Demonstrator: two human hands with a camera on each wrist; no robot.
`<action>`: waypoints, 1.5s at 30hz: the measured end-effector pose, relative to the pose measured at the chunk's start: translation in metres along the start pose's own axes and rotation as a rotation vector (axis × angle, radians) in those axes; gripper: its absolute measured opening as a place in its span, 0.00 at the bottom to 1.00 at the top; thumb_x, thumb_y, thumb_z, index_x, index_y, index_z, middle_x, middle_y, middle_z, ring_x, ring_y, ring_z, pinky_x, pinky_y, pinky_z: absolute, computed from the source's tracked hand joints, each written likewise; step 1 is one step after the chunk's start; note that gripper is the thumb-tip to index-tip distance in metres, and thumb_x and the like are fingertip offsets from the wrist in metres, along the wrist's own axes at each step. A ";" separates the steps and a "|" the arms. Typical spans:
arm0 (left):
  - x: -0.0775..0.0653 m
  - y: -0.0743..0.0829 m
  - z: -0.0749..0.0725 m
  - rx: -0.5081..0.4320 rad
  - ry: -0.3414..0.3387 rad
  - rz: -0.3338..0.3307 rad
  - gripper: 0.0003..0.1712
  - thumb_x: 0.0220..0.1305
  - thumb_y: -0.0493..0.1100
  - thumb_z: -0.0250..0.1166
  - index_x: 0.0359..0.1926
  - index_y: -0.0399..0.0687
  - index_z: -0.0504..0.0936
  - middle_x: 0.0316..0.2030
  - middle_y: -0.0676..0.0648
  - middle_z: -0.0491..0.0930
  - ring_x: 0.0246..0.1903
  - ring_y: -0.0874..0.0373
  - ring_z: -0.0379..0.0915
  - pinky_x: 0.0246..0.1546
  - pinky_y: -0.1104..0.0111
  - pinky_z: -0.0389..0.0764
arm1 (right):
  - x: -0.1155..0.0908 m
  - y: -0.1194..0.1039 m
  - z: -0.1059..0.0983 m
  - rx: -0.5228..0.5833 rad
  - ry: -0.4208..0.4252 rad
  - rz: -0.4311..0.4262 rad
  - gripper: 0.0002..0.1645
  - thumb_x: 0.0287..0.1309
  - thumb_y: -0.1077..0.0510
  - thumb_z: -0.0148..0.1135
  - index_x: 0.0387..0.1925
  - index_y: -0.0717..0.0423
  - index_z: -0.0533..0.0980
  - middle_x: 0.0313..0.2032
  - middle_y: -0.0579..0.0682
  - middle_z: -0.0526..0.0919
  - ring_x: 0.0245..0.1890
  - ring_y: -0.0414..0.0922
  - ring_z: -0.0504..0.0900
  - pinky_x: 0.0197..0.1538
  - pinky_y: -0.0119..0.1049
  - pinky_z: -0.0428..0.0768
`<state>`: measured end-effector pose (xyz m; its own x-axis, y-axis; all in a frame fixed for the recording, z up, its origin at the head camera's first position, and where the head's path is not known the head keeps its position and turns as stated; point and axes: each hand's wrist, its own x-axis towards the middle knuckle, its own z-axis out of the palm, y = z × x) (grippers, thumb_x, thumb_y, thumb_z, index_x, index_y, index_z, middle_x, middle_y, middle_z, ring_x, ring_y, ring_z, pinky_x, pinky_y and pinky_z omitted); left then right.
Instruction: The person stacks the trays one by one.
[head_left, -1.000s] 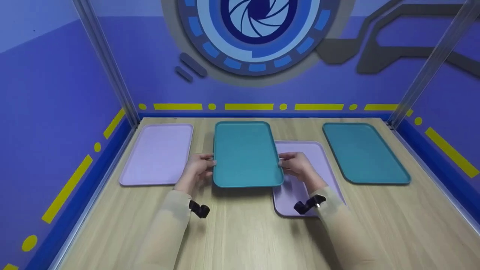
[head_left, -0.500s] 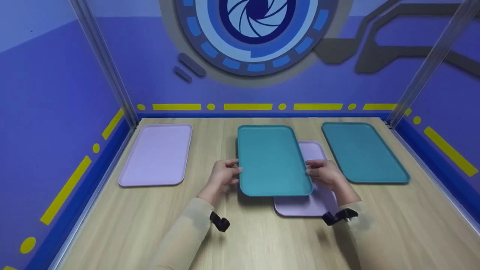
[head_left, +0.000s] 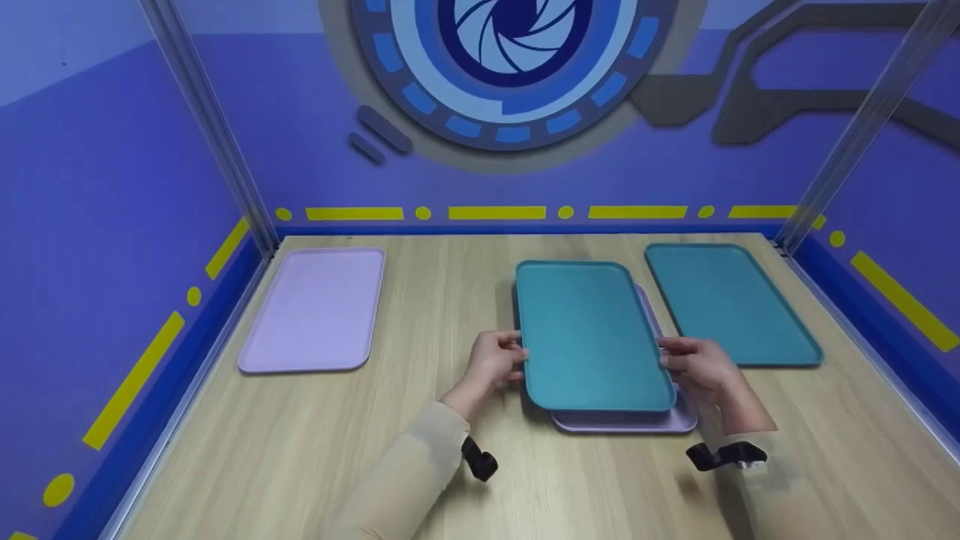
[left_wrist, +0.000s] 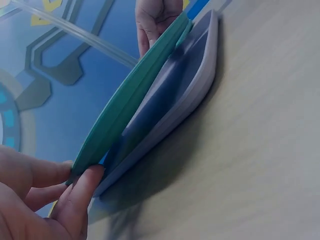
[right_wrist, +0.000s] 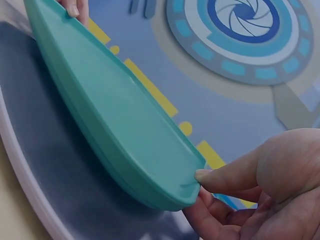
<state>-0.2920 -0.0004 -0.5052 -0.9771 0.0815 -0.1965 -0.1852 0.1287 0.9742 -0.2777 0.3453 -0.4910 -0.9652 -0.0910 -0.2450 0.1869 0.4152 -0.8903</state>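
Both hands hold a teal tray (head_left: 592, 337) by its two long sides, over a lilac tray (head_left: 622, 422) on the table. My left hand (head_left: 496, 358) pinches the left rim between thumb and fingers. On the opposite rim, my right hand (head_left: 701, 367) does the same, its thumb (right_wrist: 225, 175) on top. A gap shows between the teal tray (left_wrist: 120, 107) and the lilac tray (left_wrist: 200, 75) in the left wrist view. Most of the lilac tray is hidden from the head view, leaving its front and right edges visible.
A second lilac tray (head_left: 315, 307) lies at the table's left. Another teal tray (head_left: 739, 307) lies at the right, close to the right hand. Blue walls (head_left: 480, 184) enclose the wooden table (head_left: 300, 450) at the back and sides.
Both hands have carried the teal tray rightward and slightly toward the front, from beside the lilac tray to above it. The trays on the table have stayed put.
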 end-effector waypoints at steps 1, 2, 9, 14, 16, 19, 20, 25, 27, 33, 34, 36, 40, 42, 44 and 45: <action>0.000 0.000 0.003 0.007 -0.003 0.004 0.25 0.67 0.31 0.66 0.65 0.36 0.78 0.36 0.50 0.77 0.34 0.59 0.81 0.31 0.67 0.89 | -0.002 0.002 -0.003 -0.018 0.000 0.001 0.34 0.72 0.64 0.58 0.73 0.73 0.61 0.67 0.74 0.70 0.51 0.39 0.81 0.52 0.32 0.85; 0.000 -0.001 0.006 0.013 -0.006 0.007 0.25 0.67 0.30 0.66 0.65 0.36 0.78 0.35 0.50 0.77 0.32 0.59 0.81 0.30 0.67 0.89 | -0.003 0.004 -0.005 -0.037 0.003 0.003 0.34 0.72 0.63 0.58 0.73 0.72 0.61 0.68 0.74 0.69 0.53 0.40 0.81 0.53 0.32 0.85; 0.000 -0.005 0.024 0.071 -0.041 0.037 0.25 0.66 0.30 0.67 0.64 0.33 0.79 0.34 0.51 0.77 0.24 0.62 0.75 0.31 0.66 0.89 | -0.011 0.012 -0.020 -0.061 -0.001 0.045 0.35 0.73 0.62 0.57 0.74 0.73 0.59 0.70 0.75 0.67 0.65 0.55 0.78 0.58 0.35 0.84; -0.001 -0.010 0.031 0.115 -0.054 0.048 0.25 0.66 0.30 0.67 0.64 0.33 0.79 0.33 0.52 0.77 0.25 0.63 0.78 0.32 0.67 0.89 | -0.014 0.017 -0.023 -0.086 0.012 0.068 0.34 0.74 0.62 0.56 0.74 0.71 0.60 0.72 0.76 0.63 0.69 0.61 0.73 0.60 0.41 0.84; -0.002 -0.011 0.033 0.127 -0.054 0.042 0.25 0.66 0.30 0.67 0.64 0.34 0.79 0.32 0.52 0.77 0.24 0.64 0.76 0.31 0.68 0.88 | -0.015 0.019 -0.023 -0.081 0.012 0.072 0.34 0.73 0.63 0.56 0.74 0.72 0.60 0.72 0.76 0.62 0.68 0.59 0.73 0.59 0.39 0.85; -0.003 -0.011 0.034 0.150 -0.049 0.039 0.25 0.65 0.30 0.68 0.64 0.35 0.79 0.31 0.53 0.76 0.21 0.64 0.74 0.28 0.70 0.87 | -0.015 0.020 -0.023 -0.066 0.014 0.078 0.33 0.73 0.64 0.57 0.73 0.72 0.61 0.72 0.76 0.62 0.67 0.56 0.75 0.55 0.35 0.85; -0.003 -0.011 0.034 0.154 -0.047 0.036 0.25 0.66 0.30 0.68 0.64 0.35 0.80 0.31 0.53 0.76 0.21 0.64 0.74 0.28 0.70 0.86 | -0.016 0.021 -0.023 -0.058 0.018 0.082 0.33 0.73 0.64 0.57 0.73 0.72 0.62 0.72 0.76 0.63 0.65 0.54 0.77 0.54 0.34 0.85; -0.003 -0.013 0.035 0.171 -0.042 0.044 0.24 0.65 0.30 0.68 0.63 0.35 0.80 0.30 0.53 0.75 0.21 0.65 0.74 0.27 0.72 0.86 | -0.016 0.020 -0.023 -0.059 0.028 0.087 0.32 0.71 0.65 0.58 0.72 0.73 0.63 0.69 0.75 0.69 0.53 0.39 0.82 0.50 0.32 0.86; -0.003 -0.014 0.036 0.173 -0.043 0.049 0.24 0.65 0.29 0.68 0.63 0.35 0.80 0.30 0.53 0.75 0.21 0.65 0.74 0.27 0.72 0.86 | -0.017 0.020 -0.024 -0.056 0.025 0.087 0.33 0.71 0.65 0.59 0.72 0.73 0.64 0.67 0.73 0.72 0.50 0.36 0.82 0.49 0.32 0.86; -0.005 -0.014 0.035 0.164 -0.051 0.048 0.23 0.65 0.29 0.67 0.62 0.35 0.81 0.29 0.53 0.75 0.21 0.65 0.73 0.29 0.71 0.87 | -0.017 0.019 -0.025 -0.053 0.018 0.079 0.32 0.70 0.66 0.59 0.71 0.75 0.64 0.60 0.67 0.80 0.45 0.33 0.82 0.46 0.31 0.86; -0.005 -0.013 0.034 0.158 -0.054 0.046 0.23 0.65 0.29 0.67 0.62 0.35 0.81 0.29 0.53 0.75 0.21 0.65 0.73 0.29 0.71 0.87 | -0.017 0.019 -0.025 -0.058 0.016 0.077 0.32 0.70 0.66 0.59 0.70 0.75 0.64 0.59 0.66 0.80 0.45 0.32 0.81 0.46 0.31 0.86; -0.007 -0.012 0.034 0.157 -0.057 0.051 0.23 0.65 0.29 0.67 0.61 0.34 0.81 0.29 0.52 0.75 0.21 0.65 0.74 0.28 0.72 0.87 | -0.017 0.018 -0.024 -0.062 0.018 0.079 0.32 0.70 0.66 0.59 0.70 0.75 0.64 0.60 0.68 0.78 0.46 0.33 0.81 0.47 0.31 0.86; -0.008 -0.012 0.034 0.154 -0.062 0.055 0.24 0.65 0.28 0.67 0.62 0.33 0.80 0.30 0.51 0.76 0.20 0.65 0.74 0.28 0.72 0.87 | -0.016 0.017 -0.024 -0.095 0.026 0.078 0.32 0.69 0.66 0.60 0.70 0.75 0.64 0.60 0.70 0.77 0.46 0.35 0.81 0.47 0.31 0.86; -0.007 -0.013 0.034 0.157 -0.058 0.051 0.24 0.65 0.29 0.67 0.63 0.33 0.80 0.31 0.51 0.77 0.21 0.65 0.75 0.27 0.72 0.86 | -0.016 0.016 -0.023 -0.096 0.035 0.084 0.32 0.69 0.66 0.59 0.70 0.75 0.64 0.58 0.68 0.78 0.43 0.35 0.81 0.45 0.31 0.86; -0.006 -0.016 0.035 0.162 -0.055 0.050 0.25 0.65 0.29 0.67 0.64 0.34 0.79 0.34 0.49 0.79 0.23 0.63 0.77 0.27 0.71 0.87 | -0.016 0.017 -0.023 -0.110 0.036 0.084 0.32 0.69 0.66 0.59 0.70 0.75 0.64 0.57 0.68 0.79 0.38 0.35 0.80 0.41 0.31 0.85; -0.005 -0.016 0.035 0.168 -0.053 0.056 0.26 0.65 0.30 0.68 0.64 0.34 0.79 0.35 0.49 0.80 0.24 0.62 0.78 0.27 0.71 0.87 | -0.016 0.017 -0.022 -0.117 0.038 0.084 0.32 0.70 0.66 0.58 0.71 0.75 0.63 0.58 0.69 0.78 0.36 0.35 0.80 0.40 0.31 0.84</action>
<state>-0.2802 0.0317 -0.5239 -0.9777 0.1442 -0.1528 -0.1067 0.2856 0.9524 -0.2636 0.3740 -0.4933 -0.9537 -0.0184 -0.3002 0.2468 0.5226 -0.8161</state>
